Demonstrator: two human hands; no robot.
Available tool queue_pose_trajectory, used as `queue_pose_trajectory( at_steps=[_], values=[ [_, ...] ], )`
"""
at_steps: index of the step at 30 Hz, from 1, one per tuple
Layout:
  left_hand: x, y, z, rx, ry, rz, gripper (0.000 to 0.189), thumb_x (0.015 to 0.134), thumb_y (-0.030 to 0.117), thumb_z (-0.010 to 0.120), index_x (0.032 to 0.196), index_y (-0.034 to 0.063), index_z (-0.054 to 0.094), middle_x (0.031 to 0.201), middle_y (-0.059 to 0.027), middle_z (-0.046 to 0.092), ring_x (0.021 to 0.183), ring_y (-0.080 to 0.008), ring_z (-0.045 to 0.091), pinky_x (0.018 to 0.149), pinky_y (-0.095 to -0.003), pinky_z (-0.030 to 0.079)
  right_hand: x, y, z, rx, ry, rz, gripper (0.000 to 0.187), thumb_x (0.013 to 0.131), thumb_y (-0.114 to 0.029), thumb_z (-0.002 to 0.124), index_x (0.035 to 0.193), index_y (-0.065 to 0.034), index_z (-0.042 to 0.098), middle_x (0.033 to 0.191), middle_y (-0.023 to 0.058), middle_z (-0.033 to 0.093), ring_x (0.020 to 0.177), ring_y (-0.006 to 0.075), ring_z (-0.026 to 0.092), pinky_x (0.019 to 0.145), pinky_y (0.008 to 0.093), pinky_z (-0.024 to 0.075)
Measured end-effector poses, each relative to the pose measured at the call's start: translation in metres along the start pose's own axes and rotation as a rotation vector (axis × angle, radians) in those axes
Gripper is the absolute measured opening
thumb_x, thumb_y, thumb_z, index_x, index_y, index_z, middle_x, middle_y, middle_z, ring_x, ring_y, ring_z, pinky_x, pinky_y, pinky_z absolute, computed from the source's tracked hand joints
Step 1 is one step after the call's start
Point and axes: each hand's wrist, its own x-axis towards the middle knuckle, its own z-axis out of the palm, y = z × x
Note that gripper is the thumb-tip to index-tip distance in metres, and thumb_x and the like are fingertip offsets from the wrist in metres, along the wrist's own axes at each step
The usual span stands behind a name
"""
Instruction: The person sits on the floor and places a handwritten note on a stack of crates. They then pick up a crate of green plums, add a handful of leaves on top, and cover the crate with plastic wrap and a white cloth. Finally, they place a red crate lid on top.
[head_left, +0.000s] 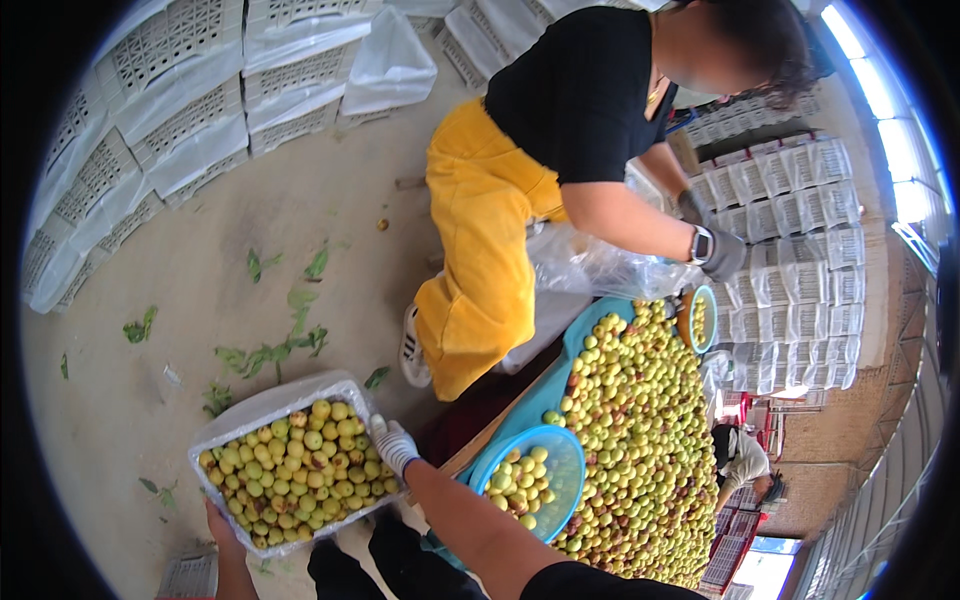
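Note:
A white-lined crate (255, 420) full of small yellow-green round fruits (300, 465), some with brown patches, hangs between my hands above the floor. My left hand (219, 525), which looks bare, holds its lower left side; the fingers are partly hidden. In a striped, light-coloured glove, my right hand (394, 446) grips its right rim. Beside my right forearm, a blue plastic basin (574, 472) with some of the same fruit rests on the edge of a large fruit heap (645, 435), which lies on a blue-green cloth (551, 390).
A person (585, 112) in yellow trousers and grey gloves sits across, near a smaller basin (709, 322) and clear plastic film (600, 262). Lined plastic crates (187, 97) are stacked at upper left, more crates (795, 277) at right. Green leaves (262, 360) litter the floor. Another person (742, 457) bends farther off.

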Motion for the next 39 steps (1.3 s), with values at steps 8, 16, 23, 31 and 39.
queue_pose_trajectory(
  at_steps=[8, 16, 23, 31, 39],
  values=[
    [0.005, 0.004, 0.004, -0.150, 0.252, -0.030, 0.077, 0.100, 0.062, 0.039, 0.149, 0.0036, 0.039, 0.150, -0.0146, 0.046, 0.132, -0.0323, 0.049, 0.110, -0.0437, 0.039, -0.001, -0.002, 0.000, -0.012, -0.007, -0.142, 0.075, 0.099, -0.060, 0.046, 0.142, 0.0007, 0.049, 0.143, 0.0226, 0.053, 0.137, 0.0362, 0.046, 0.113, 0.0385, 0.0350],
    [-0.049, 0.051, 0.033, -0.143, 0.395, 0.159, 0.077, 0.100, 0.062, 0.036, 0.149, 0.0022, 0.035, 0.147, -0.0161, 0.046, 0.128, -0.0314, 0.053, 0.102, -0.0435, 0.046, -0.047, -0.041, -0.001, -0.114, -0.157, -0.260, 0.071, 0.100, -0.059, 0.044, 0.144, -0.0033, 0.048, 0.145, 0.0213, 0.051, 0.138, 0.0370, 0.044, 0.113, 0.0404, 0.0356],
    [-0.138, 0.115, 0.084, -0.031, 0.556, 0.330, 0.071, 0.102, 0.058, 0.034, 0.148, 0.0033, 0.037, 0.145, -0.0146, 0.048, 0.126, -0.0289, 0.054, 0.103, -0.0390, 0.046, -0.119, -0.042, -0.008, -0.028, -0.259, -0.485, 0.063, 0.101, -0.054, 0.047, 0.134, -0.0013, 0.054, 0.132, 0.0244, 0.059, 0.124, 0.0391, 0.056, 0.104, 0.0413, 0.0433],
    [-0.270, 0.182, 0.132, 0.061, -0.003, 0.323, 0.068, 0.104, 0.053, 0.031, 0.149, 0.0019, 0.036, 0.145, -0.0156, 0.048, 0.128, -0.0285, 0.052, 0.106, -0.0406, 0.044, -0.266, -0.010, -0.048, 0.120, -0.080, -0.697, 0.061, 0.101, -0.050, 0.048, 0.142, -0.0043, 0.048, 0.143, 0.0161, 0.048, 0.135, 0.0260, 0.042, 0.113, 0.0360, 0.0323],
    [-0.366, 0.199, 0.144, 0.366, 0.436, 0.595, 0.037, 0.103, 0.044, 0.052, 0.077, 0.0169, 0.050, 0.074, 0.0060, 0.040, 0.071, -0.0107, 0.038, 0.068, -0.0290, 0.036, -0.426, 0.048, -0.120, 0.436, 0.041, -0.572, 0.042, 0.101, -0.047, 0.050, 0.101, -0.0056, 0.057, 0.074, 0.0004, 0.055, 0.064, 0.0109, 0.051, 0.056, 0.0281, 0.0454]
  ],
)
